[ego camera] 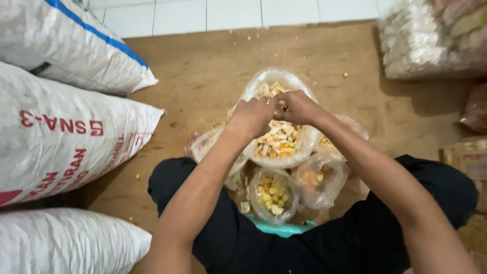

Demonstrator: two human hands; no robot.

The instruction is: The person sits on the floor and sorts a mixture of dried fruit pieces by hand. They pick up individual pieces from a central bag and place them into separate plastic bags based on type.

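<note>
Head view, looking straight down: the brown floor fills most of the frame, meeting pale wall tiles along the top edge. Three big white woven sacks are stacked down the left side, the uppermost with a blue stripe, the middle one with red print. At the top right sits a large clear bag of pale crackers, with further packets just below it at the right edge, too blurred to tell apart. The person sits on the floor in dark trousers, knees spread, both bare forearms reaching forward. Between the knees lies a cluster of clear plastic bags filled with small mixed snack pieces, yellow, cream and orange. The largest, the snack bag, lies in the middle of the cluster under the hands, its top pulled up toward them. The left hand is clenched around the gathered plastic at the bag's neck, and the right hand pinches the same neck just beside it, fingers curled tight, the two hands touching. Smaller filled bags lie nearer the body, touching the big one. A turquoise edge peeks out under them. A few loose crumbs dot the floor well beyond the bags.
</note>
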